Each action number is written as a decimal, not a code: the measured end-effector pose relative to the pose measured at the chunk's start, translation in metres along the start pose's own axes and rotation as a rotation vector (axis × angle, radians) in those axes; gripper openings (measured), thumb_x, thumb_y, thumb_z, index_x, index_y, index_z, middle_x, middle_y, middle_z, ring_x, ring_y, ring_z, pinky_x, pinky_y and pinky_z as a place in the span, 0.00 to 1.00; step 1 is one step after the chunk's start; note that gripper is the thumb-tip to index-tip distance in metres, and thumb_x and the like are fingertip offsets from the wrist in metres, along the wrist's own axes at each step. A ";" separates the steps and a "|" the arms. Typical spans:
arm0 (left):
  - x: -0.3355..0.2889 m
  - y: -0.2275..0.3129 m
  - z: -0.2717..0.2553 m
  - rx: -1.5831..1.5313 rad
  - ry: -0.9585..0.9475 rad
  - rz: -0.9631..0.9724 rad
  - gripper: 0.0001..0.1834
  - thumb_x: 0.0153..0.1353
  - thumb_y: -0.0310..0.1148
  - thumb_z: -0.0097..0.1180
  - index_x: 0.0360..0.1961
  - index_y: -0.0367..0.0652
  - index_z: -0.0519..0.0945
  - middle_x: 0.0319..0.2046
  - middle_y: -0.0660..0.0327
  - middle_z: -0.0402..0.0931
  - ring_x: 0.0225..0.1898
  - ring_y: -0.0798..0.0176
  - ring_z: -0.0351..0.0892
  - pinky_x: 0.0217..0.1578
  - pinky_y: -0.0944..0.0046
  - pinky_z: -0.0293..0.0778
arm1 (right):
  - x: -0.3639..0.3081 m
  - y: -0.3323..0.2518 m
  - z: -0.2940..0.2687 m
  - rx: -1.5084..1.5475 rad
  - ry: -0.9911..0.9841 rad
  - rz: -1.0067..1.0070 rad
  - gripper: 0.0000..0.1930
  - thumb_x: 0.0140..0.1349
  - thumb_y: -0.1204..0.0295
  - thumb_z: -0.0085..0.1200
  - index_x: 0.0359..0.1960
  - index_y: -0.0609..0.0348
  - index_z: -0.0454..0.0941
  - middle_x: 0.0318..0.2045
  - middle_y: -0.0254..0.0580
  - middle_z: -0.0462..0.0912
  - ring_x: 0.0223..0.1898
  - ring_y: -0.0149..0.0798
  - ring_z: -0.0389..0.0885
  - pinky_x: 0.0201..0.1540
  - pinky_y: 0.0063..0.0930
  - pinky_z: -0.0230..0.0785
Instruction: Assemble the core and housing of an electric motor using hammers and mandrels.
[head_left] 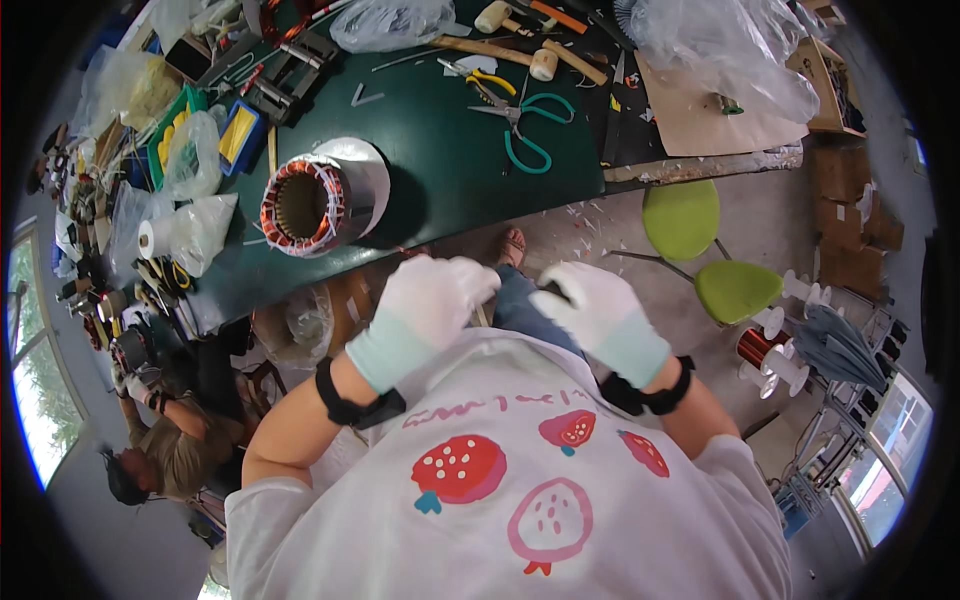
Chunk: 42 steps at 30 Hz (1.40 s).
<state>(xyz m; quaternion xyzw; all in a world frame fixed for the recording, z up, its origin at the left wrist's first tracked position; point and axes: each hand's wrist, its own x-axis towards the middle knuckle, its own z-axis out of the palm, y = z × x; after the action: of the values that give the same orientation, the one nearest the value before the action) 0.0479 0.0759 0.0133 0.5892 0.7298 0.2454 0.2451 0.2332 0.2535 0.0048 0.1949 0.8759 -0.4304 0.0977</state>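
Gloves, white knit ones, cover both hands: the left hand (432,297) and right hand (590,305) curl near each other above the lap, and whether they clasp anything cannot be told. The copper-wound steel motor stator (310,205) lies untouched on the dark green worktable (450,160), so this reads as preparation; reaching it likely comes next.

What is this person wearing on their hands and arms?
Both the left hand and the right hand wear white knitted work gloves with pale mint-green cuffs. A black strap circles the left wrist and another black band the right. The forearms are bare; the short sleeves belong to a white T-shirt printed with pink and red strawberries.
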 end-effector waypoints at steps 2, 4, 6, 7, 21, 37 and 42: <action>0.001 0.028 -0.023 -0.105 -0.099 0.022 0.08 0.59 0.33 0.62 0.39 0.48 0.86 0.36 0.59 0.86 0.35 0.50 0.82 0.35 0.53 0.74 | -0.014 0.034 -0.016 0.129 0.028 0.226 0.15 0.68 0.60 0.57 0.47 0.58 0.81 0.40 0.54 0.84 0.42 0.54 0.84 0.46 0.43 0.75; 0.011 0.067 -0.070 -0.069 -0.023 0.244 0.12 0.51 0.33 0.65 0.39 0.49 0.88 0.35 0.61 0.85 0.33 0.53 0.83 0.35 0.55 0.77 | -0.021 0.100 -0.008 0.449 0.092 0.469 0.16 0.71 0.57 0.57 0.47 0.59 0.81 0.38 0.45 0.86 0.39 0.43 0.85 0.43 0.36 0.76; 0.032 0.081 -0.113 -0.166 -0.087 0.280 0.12 0.48 0.32 0.65 0.37 0.48 0.87 0.34 0.62 0.85 0.33 0.55 0.83 0.35 0.55 0.77 | -0.021 0.158 0.008 0.949 0.135 0.713 0.17 0.73 0.55 0.56 0.46 0.58 0.81 0.35 0.39 0.85 0.36 0.37 0.85 0.40 0.31 0.77; 0.047 0.075 -0.134 -0.109 -0.122 0.327 0.12 0.47 0.28 0.64 0.36 0.48 0.87 0.34 0.64 0.85 0.33 0.56 0.84 0.37 0.56 0.77 | -0.019 0.176 0.014 1.210 0.141 0.841 0.18 0.74 0.54 0.56 0.47 0.58 0.81 0.34 0.37 0.84 0.35 0.35 0.85 0.39 0.28 0.77; 0.303 -0.214 -0.036 0.508 -0.455 -0.172 0.19 0.69 0.45 0.54 0.50 0.43 0.84 0.45 0.50 0.85 0.49 0.43 0.84 0.52 0.48 0.78 | 0.085 0.324 0.235 1.345 0.382 1.031 0.31 0.70 0.41 0.56 0.51 0.61 0.81 0.36 0.36 0.83 0.34 0.36 0.79 0.37 0.34 0.73; 0.299 -0.253 0.023 0.468 -0.168 -0.185 0.25 0.53 0.35 0.73 0.52 0.44 0.80 0.46 0.51 0.80 0.50 0.44 0.80 0.52 0.49 0.76 | 0.280 0.310 0.320 1.853 0.644 1.033 0.25 0.73 0.44 0.54 0.46 0.56 0.83 0.36 0.32 0.83 0.35 0.34 0.81 0.38 0.31 0.74; 0.311 -0.244 0.028 0.366 -0.205 -0.297 0.20 0.53 0.34 0.73 0.46 0.43 0.79 0.43 0.51 0.80 0.47 0.44 0.81 0.49 0.48 0.76 | 0.244 0.322 0.298 1.795 0.648 0.994 0.23 0.74 0.45 0.53 0.44 0.54 0.83 0.36 0.31 0.83 0.36 0.33 0.81 0.38 0.30 0.74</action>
<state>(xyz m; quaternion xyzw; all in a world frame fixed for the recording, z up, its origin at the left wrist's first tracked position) -0.1718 0.3370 -0.1875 0.5319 0.8119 0.0096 0.2405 0.1503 0.2585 -0.4902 0.6345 0.0468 -0.7560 -0.1540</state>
